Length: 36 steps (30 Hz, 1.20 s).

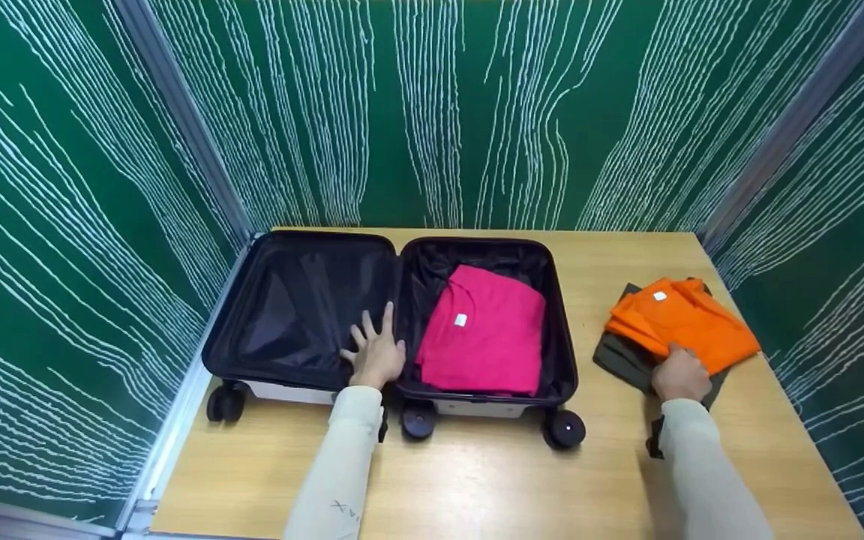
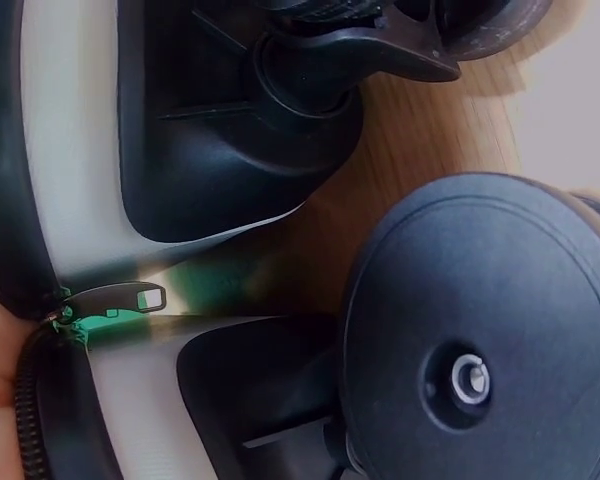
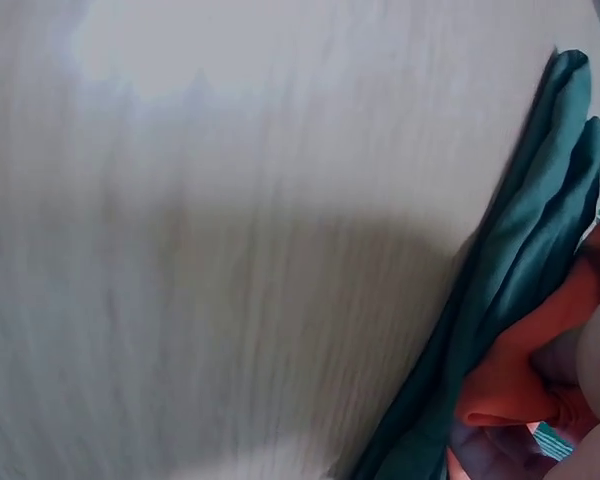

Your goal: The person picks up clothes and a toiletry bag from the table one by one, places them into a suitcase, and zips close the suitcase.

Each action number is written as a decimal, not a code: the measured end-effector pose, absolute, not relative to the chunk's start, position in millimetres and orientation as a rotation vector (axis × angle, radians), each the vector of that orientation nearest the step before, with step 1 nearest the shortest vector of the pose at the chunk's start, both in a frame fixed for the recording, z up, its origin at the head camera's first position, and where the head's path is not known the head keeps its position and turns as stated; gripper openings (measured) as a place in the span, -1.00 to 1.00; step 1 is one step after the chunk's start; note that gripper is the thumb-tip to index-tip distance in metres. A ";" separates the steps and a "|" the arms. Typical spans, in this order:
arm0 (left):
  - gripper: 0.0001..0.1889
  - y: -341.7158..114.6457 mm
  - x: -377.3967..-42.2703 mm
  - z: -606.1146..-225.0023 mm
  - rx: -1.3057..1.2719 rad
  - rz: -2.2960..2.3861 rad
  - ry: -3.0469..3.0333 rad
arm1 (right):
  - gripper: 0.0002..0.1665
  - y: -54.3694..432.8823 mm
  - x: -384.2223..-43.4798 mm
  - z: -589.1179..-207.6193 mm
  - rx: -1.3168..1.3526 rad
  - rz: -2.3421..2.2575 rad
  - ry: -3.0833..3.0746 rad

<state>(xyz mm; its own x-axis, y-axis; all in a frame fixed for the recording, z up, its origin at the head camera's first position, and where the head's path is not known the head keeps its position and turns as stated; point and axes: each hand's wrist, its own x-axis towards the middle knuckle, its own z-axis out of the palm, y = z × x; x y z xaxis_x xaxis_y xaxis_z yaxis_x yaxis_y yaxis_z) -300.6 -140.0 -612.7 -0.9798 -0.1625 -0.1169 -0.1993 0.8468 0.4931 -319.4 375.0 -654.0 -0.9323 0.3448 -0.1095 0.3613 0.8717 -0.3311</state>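
R of suitcase (image 1: 282,315), orange garment (image 1: 691,319) is pinched by R hand (image 1: 681,375) atop dk green garment (image 1: 622,358); L hand (image 1: 378,356), fingers spread, is set at suitcase's mid edge. Zip pull (image 2: 115,298) is shown only in L wrist view.

Soft light is falling across a tabletop (image 1: 469,484), glare is whitening its near part, and a shadow is stretching beside the right sleeve (image 1: 708,472). Glare is bleaching the left wrist view's upper right corner; a broad, blurry-edged shadow is crossing the hazy right wrist view.
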 end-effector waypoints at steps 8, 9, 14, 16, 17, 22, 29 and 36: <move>-0.20 -138.6 -303.3 -615.1 -0.301 0.800 2.956 | -0.50 379.7 -320.0 -645.8 0.588 -0.620 2.914; -0.20 -138.7 -303.3 -615.1 -0.303 0.790 2.965 | -0.48 380.3 -319.2 -645.5 0.588 -0.642 2.897; -0.21 -140.0 -303.9 -616.1 -0.304 0.752 2.995 | -0.40 382.3 -316.4 -640.8 0.594 -0.725 2.835; -0.20 -140.0 -303.9 -616.1 -0.296 0.764 3.006 | -0.43 382.6 -316.7 -636.5 0.592 -0.748 2.864; -0.20 -140.0 -303.5 -616.3 -0.295 0.773 3.011 | -0.45 382.7 -317.3 -634.0 0.589 -0.760 2.890; -0.20 -139.7 -301.7 -619.0 -0.313 0.812 3.013 | -0.47 380.6 -320.6 -616.9 0.576 -0.775 3.012; -0.21 -139.0 -299.4 -620.1 -0.314 0.829 3.028 | -0.45 383.0 -323.9 -589.9 0.635 -0.754 3.025; -0.22 -139.6 -299.7 -618.0 -0.289 0.837 3.026 | -0.40 387.6 -328.7 -555.7 0.736 -0.747 3.010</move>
